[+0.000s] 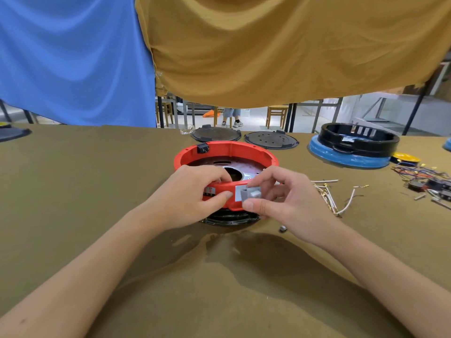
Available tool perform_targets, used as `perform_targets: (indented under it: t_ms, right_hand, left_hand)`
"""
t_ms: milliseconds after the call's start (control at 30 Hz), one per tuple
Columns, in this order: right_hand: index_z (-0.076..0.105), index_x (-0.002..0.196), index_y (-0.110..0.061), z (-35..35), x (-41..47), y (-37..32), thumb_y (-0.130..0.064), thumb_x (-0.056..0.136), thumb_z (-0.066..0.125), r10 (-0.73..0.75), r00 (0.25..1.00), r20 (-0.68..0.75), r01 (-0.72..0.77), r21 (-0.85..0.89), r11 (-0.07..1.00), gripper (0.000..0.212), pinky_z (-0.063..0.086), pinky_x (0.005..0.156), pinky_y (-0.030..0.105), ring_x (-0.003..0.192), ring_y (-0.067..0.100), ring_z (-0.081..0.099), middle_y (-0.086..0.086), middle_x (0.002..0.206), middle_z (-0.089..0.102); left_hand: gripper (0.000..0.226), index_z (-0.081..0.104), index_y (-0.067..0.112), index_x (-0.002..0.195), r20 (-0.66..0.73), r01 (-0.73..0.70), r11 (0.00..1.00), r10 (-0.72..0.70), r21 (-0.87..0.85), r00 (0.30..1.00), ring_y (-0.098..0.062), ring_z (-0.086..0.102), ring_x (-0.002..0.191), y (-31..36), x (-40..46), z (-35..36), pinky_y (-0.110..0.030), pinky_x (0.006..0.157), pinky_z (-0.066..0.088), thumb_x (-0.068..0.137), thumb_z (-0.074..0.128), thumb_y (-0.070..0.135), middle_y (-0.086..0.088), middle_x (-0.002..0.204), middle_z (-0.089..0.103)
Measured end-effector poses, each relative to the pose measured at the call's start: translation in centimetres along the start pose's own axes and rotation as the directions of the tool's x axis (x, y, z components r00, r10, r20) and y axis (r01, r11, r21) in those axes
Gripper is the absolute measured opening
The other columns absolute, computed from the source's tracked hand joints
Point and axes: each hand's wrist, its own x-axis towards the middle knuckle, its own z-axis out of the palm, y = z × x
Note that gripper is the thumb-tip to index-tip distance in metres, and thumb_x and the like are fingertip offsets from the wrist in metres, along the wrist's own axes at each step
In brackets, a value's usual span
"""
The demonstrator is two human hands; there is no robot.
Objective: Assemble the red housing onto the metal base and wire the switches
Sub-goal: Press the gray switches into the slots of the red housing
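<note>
At the desk's [73, 191] centre sits the red housing [229, 152], over a metal base [246, 172] seen through its open top. From seven o'clock the left hand [192, 193] grips the housing's near rim, fingers curled inside. From five o'clock the right hand [280, 193] pinches a small grey switch [251, 194] against the near wall. Loose white wires [329, 196] lie at three o'clock.

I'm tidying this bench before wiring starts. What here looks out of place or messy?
A tangle of loose white wires lies scattered on the cloth right of the red housing, and one small metal part sits alone by the right hand. Farther right, coloured wires and switches lie in a heap.
</note>
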Motion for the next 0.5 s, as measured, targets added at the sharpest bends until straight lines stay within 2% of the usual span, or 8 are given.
perform_targets:
  t_ms: [167,333,500]
  right_hand:
    - [0.069,0.092,-0.019,0.07,0.02,0.19,-0.019,0.071,0.086,0.01,1.0,-0.013,-0.01,-0.047,0.999,0.027,0.055,0.059,0.024,0.059,0.017,0.069,-0.006,0.069,0.066]
    - [0.072,0.093,-0.019,0.3,0.2,0.32,-0.006,0.076,0.082,0.024,1.0,-0.018,-0.025,-0.022,0.999,0.024,0.056,0.061,0.022,0.063,0.015,0.07,-0.003,0.073,0.07]
    - [0.071,0.091,-0.02,0.57,0.09,0.29,-0.003,0.076,0.081,0.024,0.998,-0.059,-0.026,-0.033,0.999,0.024,0.061,0.064,0.031,0.066,0.017,0.07,0.0,0.076,0.072]
  left_hand:
    - [0.009,0.064,0.028,0.094,-0.004,-0.005,1.0,0.005,-0.001,1.0,-0.006,0.059,0.077,0.02,0.01,0.03,-0.022,0.066,0.045,0.09,0.059,0.034,0.016,0.082,0.063]
    - [0.006,0.064,0.026,0.094,-0.01,-0.017,1.0,0.017,-0.004,1.0,-0.008,0.06,0.077,0.14,-0.02,0.05,-0.022,0.066,0.044,0.091,0.062,0.03,0.015,0.082,0.063]
    - [0.006,0.064,0.025,0.094,-0.012,-0.023,1.0,0.023,0.002,1.0,-0.007,0.059,0.077,0.23,0.02,0.07,-0.02,0.065,0.043,0.09,0.062,0.029,0.015,0.082,0.062]
